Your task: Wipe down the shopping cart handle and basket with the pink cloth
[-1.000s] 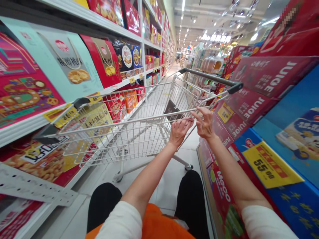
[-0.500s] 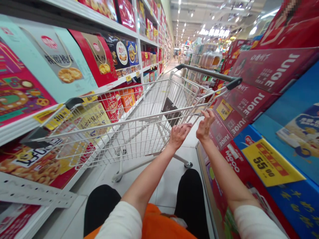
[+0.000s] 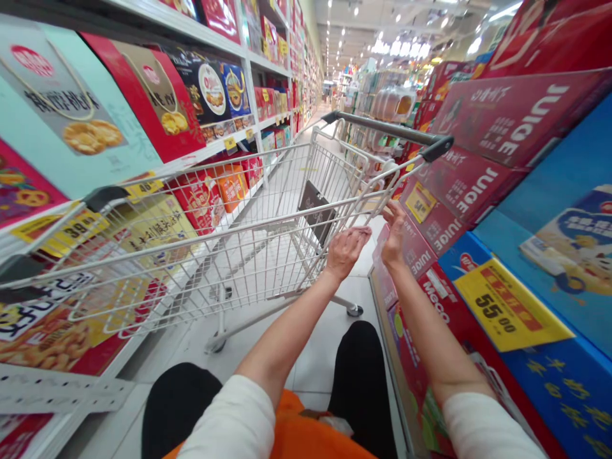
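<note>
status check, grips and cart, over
Left grip curled, right grip loosely raised; hold on cart unclear. Cart angled across aisle. Stacked boxes close on right.

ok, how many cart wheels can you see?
3 on the cart: right wheel, near left wheel, and far left wheel, smaller and farther back. A fourth may be hidden.

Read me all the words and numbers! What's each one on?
"55 00": big yellow rectangular paper price sign.
"JUIQE": stacked dark-red cardboard boxes.
"54": small yellow paper tag on those boxes.
"MECO": bright-red cardboard box.
"39": yellow shelf tag, at left.
Too blurred or small to read surely: Chinese writing, other tags, and the silver wire cart's dark rectangular plaque.
</note>
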The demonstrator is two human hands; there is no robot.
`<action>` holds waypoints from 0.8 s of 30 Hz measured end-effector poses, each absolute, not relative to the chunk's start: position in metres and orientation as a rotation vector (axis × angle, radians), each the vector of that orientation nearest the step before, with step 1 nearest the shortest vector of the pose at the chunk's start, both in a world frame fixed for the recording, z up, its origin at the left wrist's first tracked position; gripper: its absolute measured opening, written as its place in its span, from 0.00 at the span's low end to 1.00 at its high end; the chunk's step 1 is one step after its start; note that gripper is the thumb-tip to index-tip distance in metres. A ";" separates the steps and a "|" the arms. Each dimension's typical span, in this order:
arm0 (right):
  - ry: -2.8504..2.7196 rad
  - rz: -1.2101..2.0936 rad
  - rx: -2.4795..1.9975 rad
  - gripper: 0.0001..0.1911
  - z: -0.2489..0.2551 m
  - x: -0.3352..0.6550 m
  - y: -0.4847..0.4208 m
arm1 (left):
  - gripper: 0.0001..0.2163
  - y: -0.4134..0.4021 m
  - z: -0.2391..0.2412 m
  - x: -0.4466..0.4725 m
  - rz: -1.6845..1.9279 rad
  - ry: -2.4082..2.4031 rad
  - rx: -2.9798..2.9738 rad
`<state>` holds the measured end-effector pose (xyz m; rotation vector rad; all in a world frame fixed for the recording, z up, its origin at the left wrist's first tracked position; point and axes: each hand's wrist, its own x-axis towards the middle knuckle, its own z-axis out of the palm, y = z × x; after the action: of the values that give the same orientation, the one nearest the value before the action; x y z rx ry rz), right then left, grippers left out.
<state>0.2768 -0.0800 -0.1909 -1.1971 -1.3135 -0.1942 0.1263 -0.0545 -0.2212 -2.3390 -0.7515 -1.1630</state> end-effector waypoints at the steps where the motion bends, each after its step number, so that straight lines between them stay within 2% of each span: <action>1: -1.339 -0.215 -1.207 0.32 -0.194 0.278 -0.082 | 0.12 -0.057 -0.228 0.122 -1.157 -0.782 -2.346; 4: -1.381 -0.297 -1.249 0.33 -0.199 0.278 -0.085 | 0.13 -0.060 -0.230 0.117 -1.155 -0.767 -2.374; 7: -1.380 -0.459 -1.308 0.34 -0.194 0.272 -0.088 | 0.17 -0.053 -0.210 0.124 -1.169 -0.690 -2.376; 10: -1.544 -0.567 -1.363 0.35 -0.188 0.265 -0.091 | 0.17 -0.047 -0.201 0.129 -1.166 -0.703 -2.334; 17: -1.763 -0.581 -1.398 0.31 -0.199 0.255 -0.096 | 0.12 -0.061 -0.241 0.104 -1.082 -0.774 -2.330; 24: -1.634 -0.615 -1.403 0.32 -0.195 0.252 -0.100 | 0.18 -0.055 -0.211 0.104 -1.054 -0.717 -2.345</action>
<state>0.2515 -0.0999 -0.1955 -1.4025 -1.6336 -0.6149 0.1036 -0.0549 -0.2106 -2.3450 -0.7170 -1.0538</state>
